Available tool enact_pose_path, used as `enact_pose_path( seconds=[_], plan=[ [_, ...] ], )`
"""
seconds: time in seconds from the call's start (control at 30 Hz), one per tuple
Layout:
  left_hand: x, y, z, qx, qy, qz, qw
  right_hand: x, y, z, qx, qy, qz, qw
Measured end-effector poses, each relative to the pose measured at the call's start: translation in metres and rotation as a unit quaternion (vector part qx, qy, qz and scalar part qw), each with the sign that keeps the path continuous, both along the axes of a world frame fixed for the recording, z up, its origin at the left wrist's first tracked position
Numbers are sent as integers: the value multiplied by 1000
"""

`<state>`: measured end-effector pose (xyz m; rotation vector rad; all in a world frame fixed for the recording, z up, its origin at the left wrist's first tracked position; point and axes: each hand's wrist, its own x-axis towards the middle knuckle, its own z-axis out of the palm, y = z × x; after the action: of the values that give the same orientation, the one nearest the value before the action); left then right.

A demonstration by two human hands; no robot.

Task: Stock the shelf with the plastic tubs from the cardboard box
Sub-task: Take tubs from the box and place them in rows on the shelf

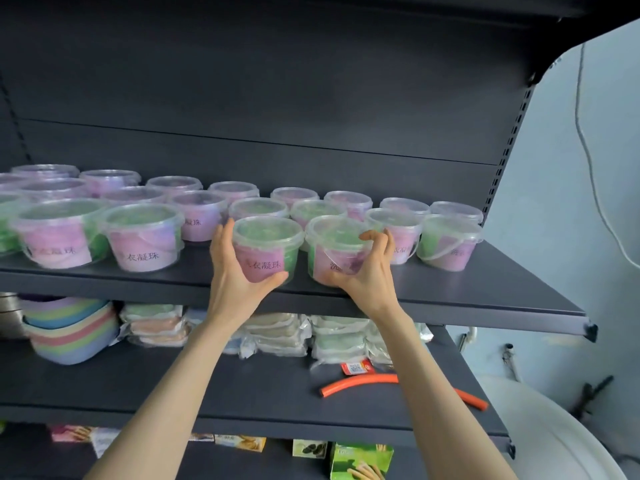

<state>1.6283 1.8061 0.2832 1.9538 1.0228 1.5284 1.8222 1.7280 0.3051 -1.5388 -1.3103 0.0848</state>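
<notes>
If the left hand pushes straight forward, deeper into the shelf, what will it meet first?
Probably the second-row tub directly behind the front tub that the left hand grips; depth is unclear.

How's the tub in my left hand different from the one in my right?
The left hand cups the left tub from its side, thumb across the lower front; the right hand arches fingers over the lid edge of the right tub. The left tub's pink label reads plainly; the right tub's is partly hidden by the hand. Both are clear, lidded, at the shelf front.
</notes>
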Motion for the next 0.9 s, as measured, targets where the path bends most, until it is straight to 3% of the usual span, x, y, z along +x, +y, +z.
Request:
enact_pose_path(
  seconds=[0.2,0.47,0.7,0.9],
  plan=[
    [-8,1,-1,29,-13,51,998,-10,2,-6,10,18,-27,999],
    [0,6,-7,-5,84,140,987,-17,2,-4,-106,-24,-34,993],
    [1,6,-10,-3,84,149,985,-24,5,-11,-99,-84,-103,986],
    [-2,5,-11,-20,112,147,983,-22,2,-9,-136,-71,-91,984]
  ],
)
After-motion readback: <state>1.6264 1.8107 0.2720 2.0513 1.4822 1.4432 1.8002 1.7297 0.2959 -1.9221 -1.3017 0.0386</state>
